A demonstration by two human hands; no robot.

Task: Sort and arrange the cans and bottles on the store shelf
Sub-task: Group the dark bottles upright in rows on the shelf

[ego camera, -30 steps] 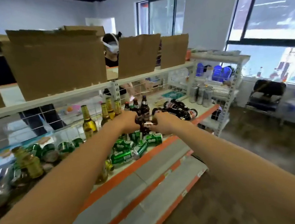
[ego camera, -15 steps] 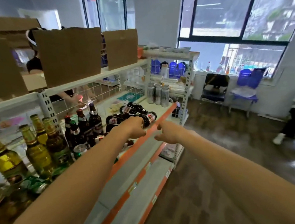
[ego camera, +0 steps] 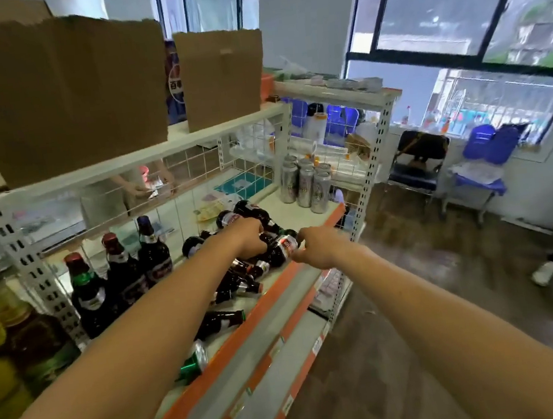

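Right hand (ego camera: 317, 246) has reached dark bottle (ego camera: 282, 247), fingers seemingly pinching it; left hand (ego camera: 249, 239) grips it.

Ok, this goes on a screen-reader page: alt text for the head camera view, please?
A person's left hand and right hand hold one dark bottle between them, over a heap of lying bottles on a store shelf. Three upright bottles stand to the left; silver cans stand at the far end.
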